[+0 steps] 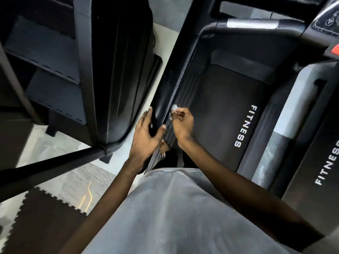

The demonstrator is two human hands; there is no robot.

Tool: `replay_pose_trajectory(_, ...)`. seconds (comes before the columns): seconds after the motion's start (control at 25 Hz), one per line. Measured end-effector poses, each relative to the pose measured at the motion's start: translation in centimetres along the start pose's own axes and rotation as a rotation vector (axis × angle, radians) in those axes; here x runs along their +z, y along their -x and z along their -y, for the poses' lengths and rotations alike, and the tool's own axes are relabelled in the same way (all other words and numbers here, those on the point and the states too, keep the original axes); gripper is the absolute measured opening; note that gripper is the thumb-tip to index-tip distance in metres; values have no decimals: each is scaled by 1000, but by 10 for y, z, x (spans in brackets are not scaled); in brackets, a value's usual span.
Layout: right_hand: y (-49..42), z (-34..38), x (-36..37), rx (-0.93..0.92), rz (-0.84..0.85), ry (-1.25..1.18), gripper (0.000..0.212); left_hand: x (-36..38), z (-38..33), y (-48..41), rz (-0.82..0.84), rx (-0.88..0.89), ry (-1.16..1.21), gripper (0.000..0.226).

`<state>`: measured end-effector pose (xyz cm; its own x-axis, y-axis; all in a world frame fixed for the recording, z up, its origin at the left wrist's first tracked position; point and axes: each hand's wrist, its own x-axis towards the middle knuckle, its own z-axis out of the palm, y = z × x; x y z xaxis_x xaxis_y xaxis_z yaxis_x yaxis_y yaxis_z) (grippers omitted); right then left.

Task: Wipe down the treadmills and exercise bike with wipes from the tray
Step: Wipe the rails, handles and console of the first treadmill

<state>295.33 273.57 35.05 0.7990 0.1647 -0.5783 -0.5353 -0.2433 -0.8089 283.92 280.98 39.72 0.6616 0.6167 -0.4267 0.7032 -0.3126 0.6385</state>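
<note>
Left hand [145,136] on treadmill rail [176,74], wipe [173,107] in right hand [183,123] beside; second treadmill [311,162] right.

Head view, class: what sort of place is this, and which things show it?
Most likely a gym or fitness room: a black treadmill belt printed FITNESS, a second FITNESS belt beside it, and a dark interlocking foam floor mat.
</note>
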Motion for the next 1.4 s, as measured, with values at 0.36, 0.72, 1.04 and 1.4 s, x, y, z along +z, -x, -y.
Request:
replay_pose_trajectory(0.36,-28,12,3,155,-1,-196,15,10,-14,7,-95,-46,-16,75)
replay_pose_trajectory(0.72,-25,50,-19,-344,52,20,7,7,-30,4,-54,-175,36,78)
replay_pose_trajectory(1.04,-56,84,-40,-842,257,560,21,-1,-30,-13,15,-263,89,89)
replay_pose_trajectory(1.4,-64,125,-18,-1025,385,1089,28,-9,-22,-33,126,-252,-21,110)
